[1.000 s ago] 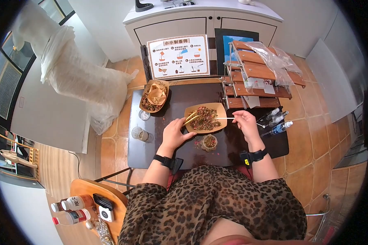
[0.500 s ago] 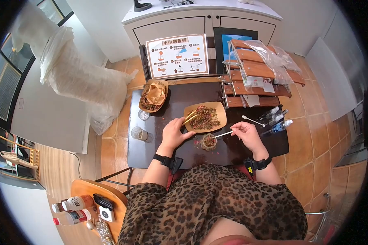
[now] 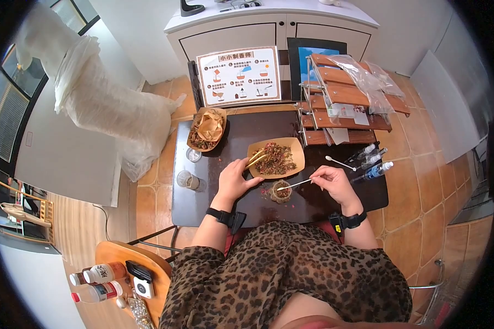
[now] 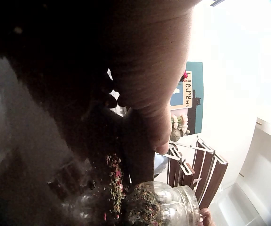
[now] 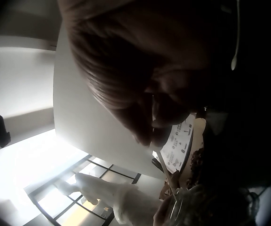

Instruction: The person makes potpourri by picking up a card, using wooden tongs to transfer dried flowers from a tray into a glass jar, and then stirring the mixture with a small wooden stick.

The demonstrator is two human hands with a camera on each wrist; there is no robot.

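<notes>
My right hand [image 3: 335, 183] pinches a thin white stick [image 3: 297, 184] between thumb and fingertips. The stick's far end is at the mouth of a small glass jar [image 3: 280, 192], which holds dried herb and petal bits. Behind the jar stands a brown paper tray [image 3: 296, 151] full of the same dried mix [image 3: 280, 159]. At the tray's left end, my left hand [image 3: 235, 180] grips its edge, thumb in front and fingers along the side. Gold tweezers [image 3: 255, 159] lean in the tray beside those fingers. In the left wrist view, the jar [image 4: 166, 205] shows its clear side.
A second tray [image 3: 225, 112] with dried plants and crumpled paper sits back left, near a small clear dish [image 3: 193, 154] and a glass [image 3: 186, 180]. Another white stick [image 3: 340, 163] and several spray bottles [image 3: 376, 171] lie right. Folded wooden racks [image 3: 346, 96] and an instruction sign [image 3: 239, 77] stand behind.
My right hand has moved the stick from the tray toward me and down to the jar, where its tip now sits. The left hand stays at the tray.
</notes>
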